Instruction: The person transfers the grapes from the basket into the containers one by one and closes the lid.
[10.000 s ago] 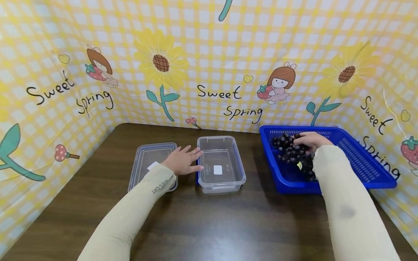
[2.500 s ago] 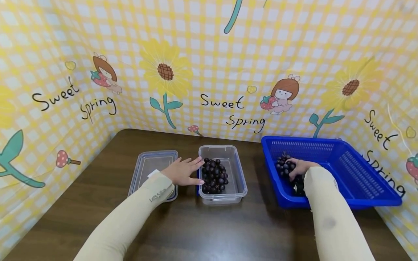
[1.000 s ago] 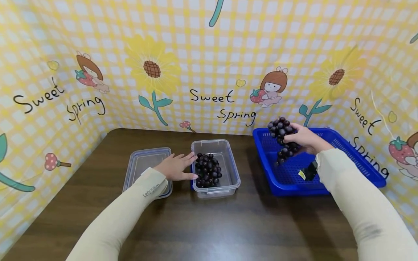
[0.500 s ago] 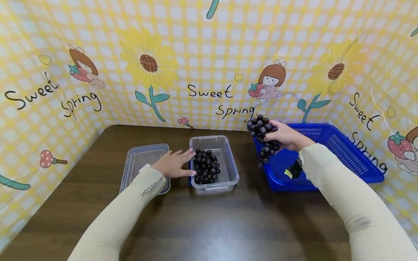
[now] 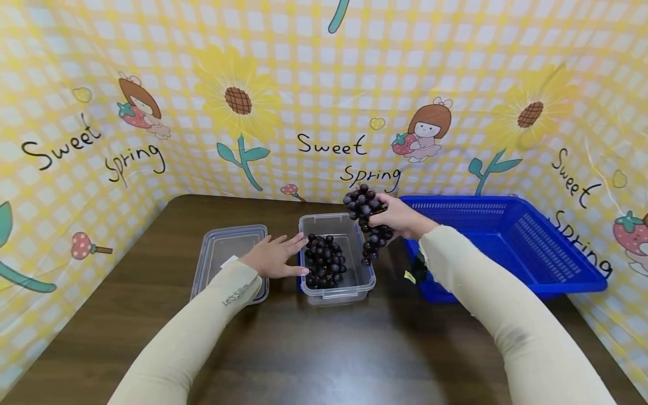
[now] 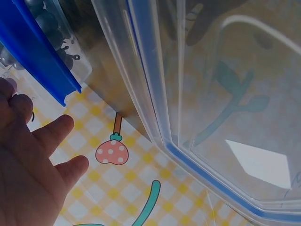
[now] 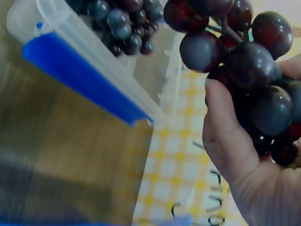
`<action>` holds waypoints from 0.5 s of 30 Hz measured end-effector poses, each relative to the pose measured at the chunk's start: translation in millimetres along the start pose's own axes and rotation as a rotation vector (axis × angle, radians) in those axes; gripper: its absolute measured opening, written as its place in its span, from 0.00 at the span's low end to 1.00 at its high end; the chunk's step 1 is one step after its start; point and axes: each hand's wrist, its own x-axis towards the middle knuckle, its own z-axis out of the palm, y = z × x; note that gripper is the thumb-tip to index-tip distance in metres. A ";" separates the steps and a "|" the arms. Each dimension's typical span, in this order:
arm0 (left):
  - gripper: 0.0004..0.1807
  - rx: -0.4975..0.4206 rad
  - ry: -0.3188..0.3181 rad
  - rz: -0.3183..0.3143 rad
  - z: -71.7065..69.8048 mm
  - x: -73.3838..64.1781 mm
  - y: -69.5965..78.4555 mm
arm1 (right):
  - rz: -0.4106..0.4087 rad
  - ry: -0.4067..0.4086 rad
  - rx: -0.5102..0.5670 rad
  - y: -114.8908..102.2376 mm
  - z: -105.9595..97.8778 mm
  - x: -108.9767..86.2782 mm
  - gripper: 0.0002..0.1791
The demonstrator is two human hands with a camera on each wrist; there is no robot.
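Note:
My right hand point(image 5: 405, 219) grips a bunch of dark grapes point(image 5: 362, 205) above the right rim of a clear plastic food container point(image 5: 356, 259). In the right wrist view the thumb presses against the held grapes point(image 7: 249, 66). Another bunch of grapes point(image 5: 325, 261) lies in the container's left part. My left hand point(image 5: 271, 257) is spread, its fingertips at the container's left rim. To its left lies a clear lid with a blue seal point(image 5: 215, 242), partly hidden by the sleeve. The left wrist view shows the lid point(image 6: 225, 108) beside the left hand point(image 6: 33, 169).
A blue slotted basket point(image 5: 506, 242) stands on the right, its near-left corner partly hidden by the right arm. A patterned checked cloth point(image 5: 324, 101) surrounds the brown tabletop point(image 5: 314, 349) at the back and sides.
One bunch has gone from the basket into the container. The right hand has lifted a second bunch from the basket and carried it left. The left hand has stayed at the container.

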 end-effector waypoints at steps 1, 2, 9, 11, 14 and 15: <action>0.46 0.000 0.004 0.002 0.1 0.4 0.4 | -0.004 0.005 -0.007 -0.8 4.9 1.8 0.43; 0.46 0.000 0.005 0.005 0.4 0.9 0.5 | -0.004 0.007 -0.012 -1.1 9.6 3.5 0.43; 0.46 -0.001 -0.006 0.008 1.3 2.6 0.8 | 0.027 0.000 -0.026 3.5 34.7 10.9 0.43; 0.46 -0.002 0.000 0.007 0.6 2.0 0.4 | 0.034 0.003 -0.032 6.3 39.4 11.9 0.43; 0.46 0.002 0.000 0.008 -0.3 0.5 -0.4 | 0.042 -0.007 -0.028 11.4 46.3 13.6 0.44; 0.46 0.005 -0.003 0.006 -0.7 -0.2 -0.6 | 0.041 -0.009 -0.027 13.3 48.6 14.0 0.44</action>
